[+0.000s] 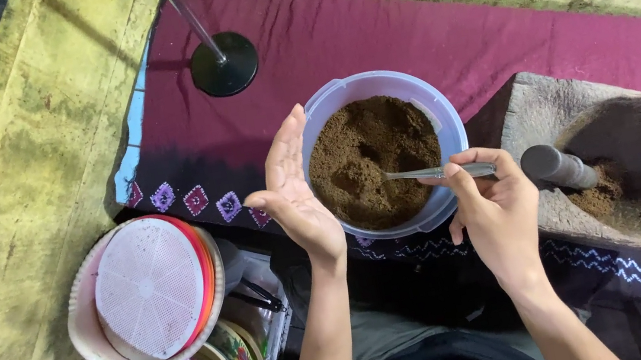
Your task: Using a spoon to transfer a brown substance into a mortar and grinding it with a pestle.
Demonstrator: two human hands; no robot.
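A clear plastic container full of brown powder sits on a maroon cloth. My left hand stands flat and upright against the container's left side, fingers together, holding nothing. My right hand pinches the handle of a metal spoon, whose bowl is dug into the powder. Just to the right lies a stone mortar with brown powder in its hollow and a dark pestle leaning in it.
A black round stand base with a metal pole rises behind the container. At the lower left are stacked baskets with a white mesh sieve and colourful plastic lids. Weathered yellowish planks surround the cloth.
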